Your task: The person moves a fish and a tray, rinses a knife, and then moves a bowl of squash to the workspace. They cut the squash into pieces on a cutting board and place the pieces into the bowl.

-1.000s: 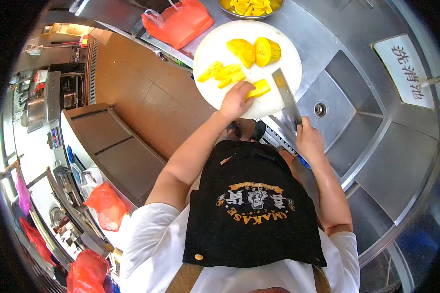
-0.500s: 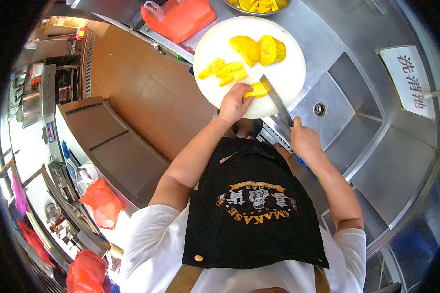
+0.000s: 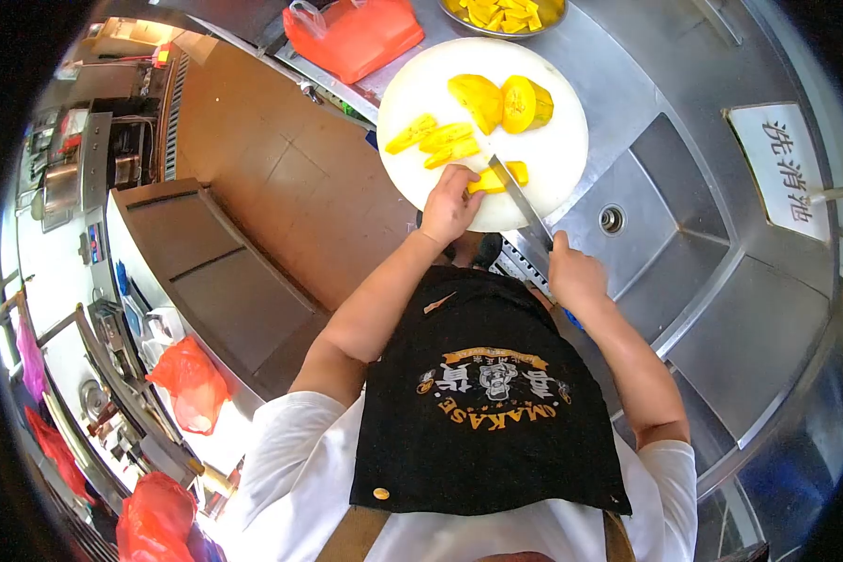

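Observation:
A round white cutting board (image 3: 557, 164) carries several pieces of yellow pumpkin. My left hand (image 3: 451, 204) presses its fingers on the left end of a pumpkin strip (image 3: 487, 182) near the board's lower edge. In my right hand (image 3: 576, 273) is the handle of a knife (image 3: 526, 204), whose blade lies across that strip, right of my left fingertips. Several cut slices (image 3: 450, 139) rest just above my left hand. Farther up stand a pumpkin wedge (image 3: 478, 99) and a thick round chunk (image 3: 525, 104).
A metal bowl (image 3: 554, 21) of cut pumpkin stands beyond the board, with a red plastic bag (image 3: 354, 39) to its left. On the right is a steel sink (image 3: 648, 211) with a drain. A brown-topped counter (image 3: 225, 281) stands at the left.
The knife blade has moved left along the strip, closer to my left fingertips, and a piece of the strip now shows right of the blade. The view has shifted slightly.

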The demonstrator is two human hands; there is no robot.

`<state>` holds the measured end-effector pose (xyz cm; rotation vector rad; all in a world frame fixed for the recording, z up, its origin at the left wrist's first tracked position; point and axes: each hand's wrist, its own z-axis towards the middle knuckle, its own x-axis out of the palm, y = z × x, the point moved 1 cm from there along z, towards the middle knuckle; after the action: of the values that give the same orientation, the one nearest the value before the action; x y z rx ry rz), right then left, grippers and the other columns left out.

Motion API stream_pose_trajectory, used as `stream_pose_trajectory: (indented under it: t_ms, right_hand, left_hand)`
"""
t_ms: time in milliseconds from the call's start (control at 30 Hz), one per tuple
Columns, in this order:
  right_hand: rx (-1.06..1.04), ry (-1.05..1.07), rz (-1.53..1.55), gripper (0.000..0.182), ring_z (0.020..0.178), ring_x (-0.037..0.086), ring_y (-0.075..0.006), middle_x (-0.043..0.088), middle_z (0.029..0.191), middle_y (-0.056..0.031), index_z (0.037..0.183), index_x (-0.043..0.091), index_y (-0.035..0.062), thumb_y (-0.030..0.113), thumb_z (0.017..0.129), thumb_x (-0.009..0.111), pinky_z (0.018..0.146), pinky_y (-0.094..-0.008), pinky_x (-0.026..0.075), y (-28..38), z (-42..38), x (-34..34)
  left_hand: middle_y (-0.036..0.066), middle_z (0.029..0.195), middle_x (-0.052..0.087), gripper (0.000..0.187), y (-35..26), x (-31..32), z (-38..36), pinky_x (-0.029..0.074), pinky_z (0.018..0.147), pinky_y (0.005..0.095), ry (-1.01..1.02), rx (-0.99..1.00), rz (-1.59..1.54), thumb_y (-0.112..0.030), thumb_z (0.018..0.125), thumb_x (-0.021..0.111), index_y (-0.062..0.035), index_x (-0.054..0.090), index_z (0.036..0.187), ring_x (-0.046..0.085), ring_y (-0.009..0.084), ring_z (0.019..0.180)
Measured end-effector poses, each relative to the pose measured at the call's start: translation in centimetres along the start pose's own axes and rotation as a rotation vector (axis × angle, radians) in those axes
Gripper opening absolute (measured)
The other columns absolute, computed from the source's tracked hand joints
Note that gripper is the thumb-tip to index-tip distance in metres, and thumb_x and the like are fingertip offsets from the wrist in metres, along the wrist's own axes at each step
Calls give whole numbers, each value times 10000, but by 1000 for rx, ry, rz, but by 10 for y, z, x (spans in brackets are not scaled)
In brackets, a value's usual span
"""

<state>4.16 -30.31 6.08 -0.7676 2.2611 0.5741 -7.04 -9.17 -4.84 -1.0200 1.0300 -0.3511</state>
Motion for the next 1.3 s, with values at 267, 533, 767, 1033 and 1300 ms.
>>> stream_pose_trajectory:
  t_ms: [267,533,767,1033,1300]
  right_hand:
    - [-29,-16,17,325,852,704,-433,704,887,-270,1191,435,-34,45,877,470,765,-531,537,3,-3,-10]
    - [-80,1,-2,365,843,707,-408,703,857,-254,1219,434,-48,43,869,490,759,-521,531,17,8,24]
    - [-71,-138,303,270,755,704,-354,700,829,-226,1189,504,9,165,970,527,683,-488,528,-26,-19,26]
    - [92,66,1362,253,479,531,-135,535,625,-26,1177,539,28,230,1026,551,457,-292,443,-73,39,114]
    - [-88,-89,1224,279,479,528,-137,554,654,-35,1253,497,8,100,990,523,452,-307,447,19,-1,23]
  left_hand:
    - [138,994,580,268,-2,-9,-4,539,678,353,-97,158,123,-7,796,733,-24,585,1019,625,272,787]
    - [158,1030,570,281,5,-17,-21,539,694,390,-160,-179,-18,-7,796,721,-29,544,1013,601,311,784]
    - [219,1245,588,397,-3,3,-4,451,1016,450,-142,126,74,-62,851,672,-10,573,1232,552,408,1167]
    - [224,1342,539,439,-39,42,30,414,1073,483,8,303,248,-167,843,723,-75,619,1260,487,440,1265]
    - [211,1210,592,279,-84,21,89,437,1008,498,-262,439,104,-122,861,681,-71,669,1136,541,415,1161]
